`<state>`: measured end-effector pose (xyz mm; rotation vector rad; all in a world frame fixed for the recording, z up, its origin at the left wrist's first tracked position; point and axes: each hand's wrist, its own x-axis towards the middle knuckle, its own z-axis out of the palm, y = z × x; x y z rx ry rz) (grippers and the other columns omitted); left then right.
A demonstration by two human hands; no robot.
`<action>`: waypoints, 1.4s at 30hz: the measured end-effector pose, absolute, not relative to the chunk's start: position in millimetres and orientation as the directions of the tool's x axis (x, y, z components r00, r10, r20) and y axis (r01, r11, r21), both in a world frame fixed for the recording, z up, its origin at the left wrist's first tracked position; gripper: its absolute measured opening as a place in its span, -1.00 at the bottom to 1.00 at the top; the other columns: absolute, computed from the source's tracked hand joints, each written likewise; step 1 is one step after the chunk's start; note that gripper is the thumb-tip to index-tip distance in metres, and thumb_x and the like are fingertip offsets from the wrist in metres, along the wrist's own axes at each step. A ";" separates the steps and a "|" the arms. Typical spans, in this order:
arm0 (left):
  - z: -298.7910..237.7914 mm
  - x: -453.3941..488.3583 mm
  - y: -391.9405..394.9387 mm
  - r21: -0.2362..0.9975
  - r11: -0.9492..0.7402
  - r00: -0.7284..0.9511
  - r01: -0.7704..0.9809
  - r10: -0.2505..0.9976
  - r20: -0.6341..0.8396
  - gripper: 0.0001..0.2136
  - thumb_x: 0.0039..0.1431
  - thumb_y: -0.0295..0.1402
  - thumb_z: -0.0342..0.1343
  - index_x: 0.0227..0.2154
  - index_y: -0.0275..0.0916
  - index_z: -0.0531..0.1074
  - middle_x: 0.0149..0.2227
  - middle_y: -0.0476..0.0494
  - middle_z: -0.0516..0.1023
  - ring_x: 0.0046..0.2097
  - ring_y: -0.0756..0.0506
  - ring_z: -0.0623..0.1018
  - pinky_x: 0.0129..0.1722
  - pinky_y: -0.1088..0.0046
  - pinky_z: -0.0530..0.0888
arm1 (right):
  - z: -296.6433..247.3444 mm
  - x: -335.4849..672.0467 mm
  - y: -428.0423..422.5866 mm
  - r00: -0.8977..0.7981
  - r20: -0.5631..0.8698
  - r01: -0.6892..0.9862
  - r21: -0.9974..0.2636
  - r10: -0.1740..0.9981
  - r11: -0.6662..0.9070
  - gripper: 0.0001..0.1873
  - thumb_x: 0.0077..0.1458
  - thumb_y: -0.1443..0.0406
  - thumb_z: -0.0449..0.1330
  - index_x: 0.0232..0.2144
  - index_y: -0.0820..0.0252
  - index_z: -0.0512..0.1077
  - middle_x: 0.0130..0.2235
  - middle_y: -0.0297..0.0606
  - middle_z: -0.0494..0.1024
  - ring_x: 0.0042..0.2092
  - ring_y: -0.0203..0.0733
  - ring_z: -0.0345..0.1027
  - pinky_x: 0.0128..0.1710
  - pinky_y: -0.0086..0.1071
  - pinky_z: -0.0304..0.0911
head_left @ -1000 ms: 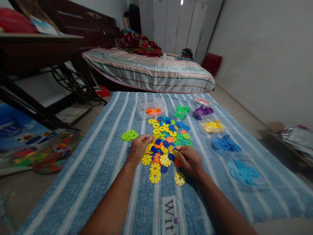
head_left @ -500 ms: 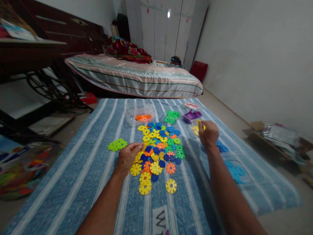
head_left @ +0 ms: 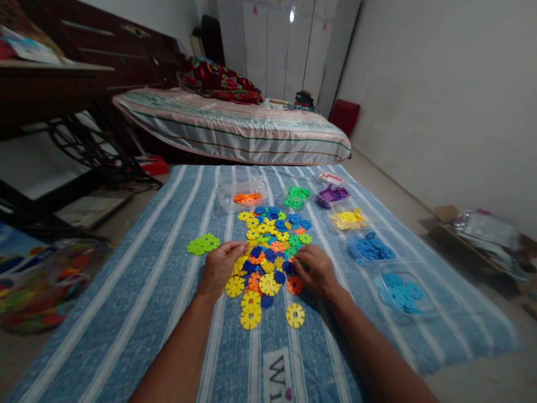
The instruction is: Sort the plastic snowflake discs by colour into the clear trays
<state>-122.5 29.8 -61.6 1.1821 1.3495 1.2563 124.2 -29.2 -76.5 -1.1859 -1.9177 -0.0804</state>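
A mixed pile of notched plastic discs, yellow, orange, blue and green, lies on the striped cloth. At its left edge is my left hand, thumb and fingers pinched together; what they hold, if anything, is too small to make out. My right hand reaches into the pile's right side, fingers curled down over green and dark blue discs, its fingertips partly hidden. Beside my left hand lies a group of lime green discs. A single yellow disc sits apart at the near side.
Clear containers hold sorted pieces: orange, green, purple, yellow, blue and light blue. A bag of colourful pieces stands at the left. Beyond the table is a bed.
My right hand has come back from the yellow container to the right side of the pile. My left hand stays pinched at the pile's left edge.
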 end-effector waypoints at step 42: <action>-61.2 -118.6 25.0 0.999 0.026 -0.112 0.037 0.993 -0.022 -0.60 -0.22 -0.04 0.34 -0.40 -0.27 0.59 -0.35 -0.14 0.65 -0.27 -0.15 0.58 -0.21 0.36 0.47 | -74.7 96.2 -47.0 -0.498 0.549 0.623 -0.311 0.671 0.717 -0.61 0.15 0.01 0.21 -0.14 0.18 0.47 0.01 0.00 0.47 0.15 0.11 0.24 0.11 0.01 0.22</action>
